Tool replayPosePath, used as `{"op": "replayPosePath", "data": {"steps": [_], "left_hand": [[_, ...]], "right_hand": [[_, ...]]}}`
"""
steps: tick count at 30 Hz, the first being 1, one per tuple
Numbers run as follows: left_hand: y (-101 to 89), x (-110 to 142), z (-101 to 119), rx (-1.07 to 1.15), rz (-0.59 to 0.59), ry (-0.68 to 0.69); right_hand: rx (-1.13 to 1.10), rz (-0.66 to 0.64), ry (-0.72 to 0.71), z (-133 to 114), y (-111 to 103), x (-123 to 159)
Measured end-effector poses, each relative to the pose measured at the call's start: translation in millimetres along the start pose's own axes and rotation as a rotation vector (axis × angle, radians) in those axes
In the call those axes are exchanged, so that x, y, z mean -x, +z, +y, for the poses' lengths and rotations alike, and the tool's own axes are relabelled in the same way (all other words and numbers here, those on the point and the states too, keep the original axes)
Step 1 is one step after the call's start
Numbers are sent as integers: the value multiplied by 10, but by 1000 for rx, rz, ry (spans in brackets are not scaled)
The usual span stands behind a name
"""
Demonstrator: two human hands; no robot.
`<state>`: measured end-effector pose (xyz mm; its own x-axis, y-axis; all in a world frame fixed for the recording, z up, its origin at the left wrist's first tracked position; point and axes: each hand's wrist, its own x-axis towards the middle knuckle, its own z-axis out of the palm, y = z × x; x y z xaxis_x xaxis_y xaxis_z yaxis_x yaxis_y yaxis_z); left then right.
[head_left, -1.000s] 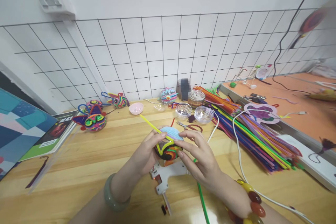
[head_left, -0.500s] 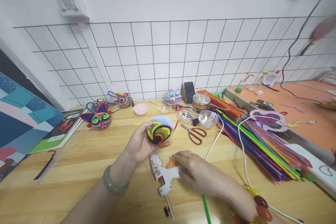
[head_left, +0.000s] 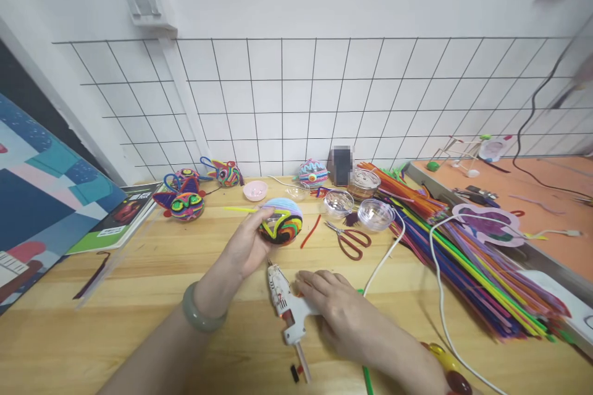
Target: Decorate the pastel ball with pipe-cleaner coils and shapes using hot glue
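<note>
My left hand (head_left: pixel 245 244) grips a ball (head_left: pixel 281 222) wrapped in colourful pipe cleaners, lilac and blue on top with green, orange, red and black curves in front. A bent yellow pipe cleaner (head_left: pixel 238 210) sticks out leftward beside its fingers. Just below the ball is the nozzle of a white hot glue gun (head_left: pixel 291 315), with a glue stick (head_left: pixel 303 363) coming out of its rear. My right hand (head_left: pixel 331 305) is closed over the gun's handle and covers the trigger. A green pipe cleaner (head_left: pixel 367 379) lies partly under the right forearm.
Scissors (head_left: pixel 351 239), a red pipe cleaner piece (head_left: pixel 310 231) and clear plastic half-shells (head_left: pixel 376 215) lie beyond my hands. Bundled pipe cleaners (head_left: pixel 477 271) and a white cable (head_left: pixel 435 265) are on the right. Finished wrapped balls (head_left: pixel 186 207) and a pink bowl (head_left: pixel 255 191) stand behind.
The ball has turned slightly in my left hand and sits a little higher above the nozzle. My right hand has settled over the trigger, hiding its orange part. The view has shifted slightly.
</note>
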<state>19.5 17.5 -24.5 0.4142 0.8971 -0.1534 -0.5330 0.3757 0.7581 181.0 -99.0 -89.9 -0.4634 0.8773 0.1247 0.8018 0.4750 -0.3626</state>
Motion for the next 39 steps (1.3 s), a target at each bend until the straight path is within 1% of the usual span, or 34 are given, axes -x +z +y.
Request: {"op": "replayPosePath", "data": {"steps": [3, 8, 10, 12, 14, 16, 18, 20, 22, 24, 27, 29, 32, 35, 39], "left_hand": [[-10, -2, 55, -11, -18, 29], [-56, -40, 129, 8, 1, -16], [-84, -71, 145, 26, -7, 10], [-125, -108, 155, 48, 4, 40], [-181, -148, 163, 57, 19, 53], [-240, -183, 166, 57, 24, 49], [-283, -205, 160, 48, 14, 29], [-292, -209, 133, 33, -7, 4], [-256, -189, 72, 25, -34, -19], [-183, -146, -27, 43, -70, -39], [-52, -42, -216, 65, -157, -119], [17, 34, -327, 38, -228, -148], [74, 117, -417, -3, -261, -101], [94, 144, -428, -31, -253, -31], [104, 146, -430, -86, -301, 13]], "right_hand": [[-12, -5, -44, -17, 29, -17], [4, 19, 5, 48, 96, -54], [-29, 26, 30, 81, 58, -59], [-132, 62, 32, 99, -29, -55], [-291, 133, 16, 105, -141, -42], [-447, 236, 13, 107, -240, -21], [-568, 353, 71, 117, -300, 6], [-692, 465, 180, 134, -317, 32], [-831, 567, 294, 152, -303, 44], [-935, 674, 380, 165, -279, 30], [-997, 803, 451, 168, -258, -35], [-1014, 825, 444, 162, -256, -88], [-1033, 804, 430, 148, -243, -147], [-1052, 796, 444, 138, -203, -164], [-1052, 789, 460, 141, -155, -150]]}}
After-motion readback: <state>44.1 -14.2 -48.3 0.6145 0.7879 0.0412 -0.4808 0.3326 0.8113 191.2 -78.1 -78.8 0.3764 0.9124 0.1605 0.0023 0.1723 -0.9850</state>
